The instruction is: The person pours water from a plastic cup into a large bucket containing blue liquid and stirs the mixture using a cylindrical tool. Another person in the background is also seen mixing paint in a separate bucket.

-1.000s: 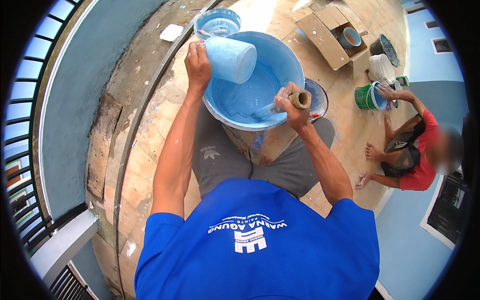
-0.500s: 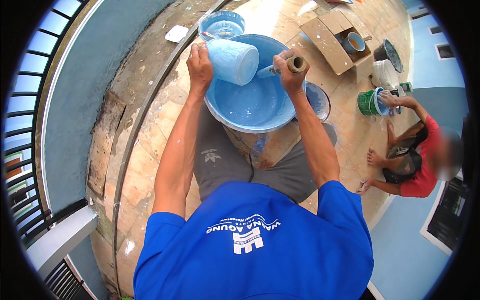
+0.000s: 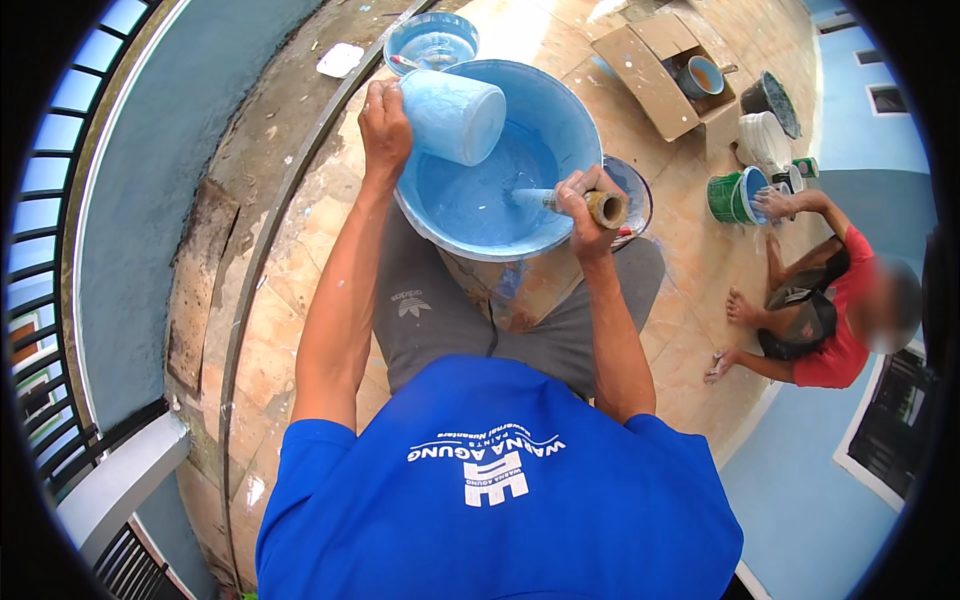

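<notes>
spotted tile floor (image 3: 690, 300), blue-grey wall (image 3: 130, 250) at left. i see left fingers (image 3: 379, 102) clamped on tilted container (image 3: 455, 118), right fingers (image 3: 572, 188) clamped on stick (image 3: 605, 208) in tub (image 3: 568, 115).

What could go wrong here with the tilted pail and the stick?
The light-blue pail is tilted over the large blue basin, gripped by the left hand alone, so it might slip in. The right hand has a hollow-ended stick dipped in the blue liquid; quick strokes could splash the gray trousers close by.
</notes>
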A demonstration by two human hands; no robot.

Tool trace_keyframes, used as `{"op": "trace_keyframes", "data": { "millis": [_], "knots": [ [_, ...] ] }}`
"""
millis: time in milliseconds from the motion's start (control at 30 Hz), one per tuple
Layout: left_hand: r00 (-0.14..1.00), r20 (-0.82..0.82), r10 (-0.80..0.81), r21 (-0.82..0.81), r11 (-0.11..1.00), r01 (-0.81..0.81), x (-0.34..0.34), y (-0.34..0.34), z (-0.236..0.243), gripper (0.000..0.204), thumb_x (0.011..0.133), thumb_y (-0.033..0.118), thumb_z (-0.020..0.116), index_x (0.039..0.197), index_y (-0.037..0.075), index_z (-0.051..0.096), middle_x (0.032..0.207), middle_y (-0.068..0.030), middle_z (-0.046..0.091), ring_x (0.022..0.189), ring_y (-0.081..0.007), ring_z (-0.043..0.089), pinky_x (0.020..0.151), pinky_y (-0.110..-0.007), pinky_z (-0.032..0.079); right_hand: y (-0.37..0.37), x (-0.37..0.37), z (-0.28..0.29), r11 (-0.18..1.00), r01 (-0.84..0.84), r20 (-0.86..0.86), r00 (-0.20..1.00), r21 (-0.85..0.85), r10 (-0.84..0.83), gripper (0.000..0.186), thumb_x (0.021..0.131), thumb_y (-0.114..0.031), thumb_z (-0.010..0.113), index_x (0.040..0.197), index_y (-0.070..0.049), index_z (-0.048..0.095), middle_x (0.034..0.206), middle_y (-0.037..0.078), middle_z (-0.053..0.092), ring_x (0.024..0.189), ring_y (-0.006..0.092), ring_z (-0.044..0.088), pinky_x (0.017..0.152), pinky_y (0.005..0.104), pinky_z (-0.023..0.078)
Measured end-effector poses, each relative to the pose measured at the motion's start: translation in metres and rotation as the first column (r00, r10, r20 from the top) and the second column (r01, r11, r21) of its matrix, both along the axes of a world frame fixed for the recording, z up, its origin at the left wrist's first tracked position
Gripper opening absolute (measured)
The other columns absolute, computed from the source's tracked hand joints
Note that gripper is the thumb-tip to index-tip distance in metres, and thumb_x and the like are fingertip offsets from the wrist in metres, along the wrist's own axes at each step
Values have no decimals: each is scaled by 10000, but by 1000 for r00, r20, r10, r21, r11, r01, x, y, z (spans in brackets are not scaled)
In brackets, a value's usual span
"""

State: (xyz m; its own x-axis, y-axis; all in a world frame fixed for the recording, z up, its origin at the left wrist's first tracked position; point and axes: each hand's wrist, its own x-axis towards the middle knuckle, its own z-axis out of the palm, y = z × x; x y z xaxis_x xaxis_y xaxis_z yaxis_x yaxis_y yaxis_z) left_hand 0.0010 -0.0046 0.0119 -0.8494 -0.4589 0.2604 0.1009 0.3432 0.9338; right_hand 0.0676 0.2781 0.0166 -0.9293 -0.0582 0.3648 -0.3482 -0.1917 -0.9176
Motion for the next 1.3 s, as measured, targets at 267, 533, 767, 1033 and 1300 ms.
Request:
{"op": "trace_keyframes", "data": {
  "millis": [267,533,767,1033,1300],
  "knots": [
    [1000,8,-18,-18,1000,18,-1,-3,-1,397,1068,235,420,1167,-71,653,1115,-326,706,1076,-499,656,943,-510,498,-19,34,8,999,-43,122,992,6,42,252,804,97,665,731,-53,475,670,15,519,611,92,465,572,272,404],
    [1000,-14,-11,-10,1000,10,-1,-1,1,371,1064,227,433,1146,-61,653,1105,-325,708,1057,-504,657,928,-507,498,-17,20,37,977,77,119,991,-199,-54,188,889,37,604,831,-65,458,717,42,515,647,138,511,620,322,453],
    [999,-40,0,-41,999,-1,-2,-2,-2,378,1054,223,427,1136,-73,646,1084,-335,699,1053,-527,640,915,-530,486,-37,-34,25,958,181,-44,980,-224,-196,155,935,25,618,899,-71,502,751,71,562,672,163,562,709,363,508],
    [1000,15,-24,-14,1000,24,-4,-1,2,380,1057,234,426,1148,-62,648,1087,-330,706,1050,-527,643,910,-528,491,-48,-57,-30,966,221,16,975,-130,-221,201,886,35,646,770,-53,507,693,40,592,618,107,546,593,289,461],
    [1000,-19,-12,-37,999,11,-4,-2,-5,367,1069,228,432,1145,-51,659,1089,-319,713,1047,-502,664,915,-515,503,-6,18,-4,992,-45,98,994,-115,56,210,861,58,633,737,-34,490,674,51,577,609,109,525,567,278,428]
  ]
}}
